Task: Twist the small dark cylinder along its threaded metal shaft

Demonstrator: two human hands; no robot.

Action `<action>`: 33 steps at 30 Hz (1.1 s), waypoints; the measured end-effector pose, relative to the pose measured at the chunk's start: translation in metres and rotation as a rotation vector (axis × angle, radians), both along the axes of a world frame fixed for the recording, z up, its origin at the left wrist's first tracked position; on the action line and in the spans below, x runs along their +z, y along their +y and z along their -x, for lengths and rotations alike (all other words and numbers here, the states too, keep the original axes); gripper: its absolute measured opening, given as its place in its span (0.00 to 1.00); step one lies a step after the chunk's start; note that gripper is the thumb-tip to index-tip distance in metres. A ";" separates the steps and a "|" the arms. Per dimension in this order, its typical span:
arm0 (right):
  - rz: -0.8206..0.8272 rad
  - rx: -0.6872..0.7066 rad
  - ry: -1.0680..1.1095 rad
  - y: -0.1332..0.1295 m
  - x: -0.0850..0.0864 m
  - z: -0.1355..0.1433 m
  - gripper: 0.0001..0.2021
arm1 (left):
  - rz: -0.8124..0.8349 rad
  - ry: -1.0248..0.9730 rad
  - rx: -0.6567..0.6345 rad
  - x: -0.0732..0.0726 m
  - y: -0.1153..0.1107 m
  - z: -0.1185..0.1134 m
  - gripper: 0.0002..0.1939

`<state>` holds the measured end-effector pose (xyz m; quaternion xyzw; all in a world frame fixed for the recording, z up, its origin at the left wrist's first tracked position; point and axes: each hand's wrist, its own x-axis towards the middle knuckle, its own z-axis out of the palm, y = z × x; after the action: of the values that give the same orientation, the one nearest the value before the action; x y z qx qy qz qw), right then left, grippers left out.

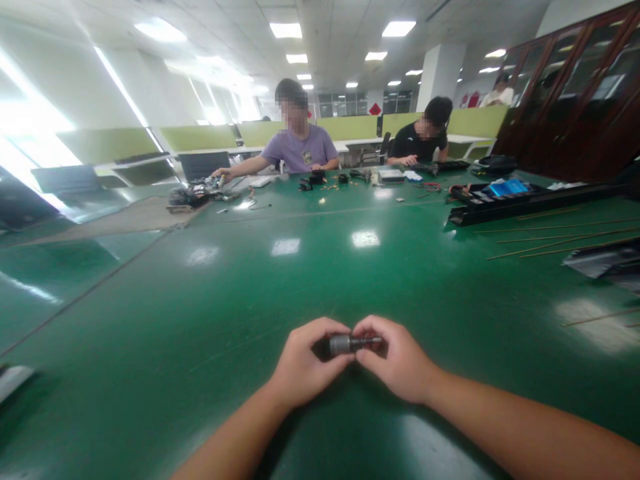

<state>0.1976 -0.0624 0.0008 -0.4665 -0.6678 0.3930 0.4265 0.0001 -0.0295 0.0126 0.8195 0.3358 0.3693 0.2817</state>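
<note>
Just above the green tabletop (pixel 240 293), in the lower middle of the head view, is a small grey cylindrical metal part (pixel 342 344) with a thinner stepped shaft pointing right. My left hand (pixel 305 363) is closed around its thick end, thumb below and fingers above. From the other side, my right hand (pixel 400 360) curls its thumb and fingers about the shaft end. The fingertips of both hands nearly meet over the middle of the part. My fingers hide its far left end, and its exact kind is too small to make out.
Across the table sit a person in a purple shirt (pixel 303 145) and a person in black (pixel 419 141). Small parts and tools lie before them. At right are a black tray (pixel 493 208) with a blue packet and several thin rods (pixel 550 238). A cluttered pile (pixel 193 193) lies far left.
</note>
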 end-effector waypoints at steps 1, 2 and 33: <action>-0.005 -0.002 -0.006 0.000 0.000 0.000 0.09 | -0.003 0.001 0.000 0.000 0.000 0.000 0.10; -0.009 -0.002 -0.008 0.001 0.000 0.000 0.09 | -0.007 0.002 0.001 0.000 0.000 0.000 0.10; 0.079 0.022 0.064 0.009 -0.004 -0.001 0.03 | -0.109 0.048 0.086 0.000 -0.002 0.000 0.10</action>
<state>0.1987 -0.0531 -0.0027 -0.4627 -0.6429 0.4387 0.4245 0.0003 -0.0315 0.0129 0.8269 0.3570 0.3791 0.2125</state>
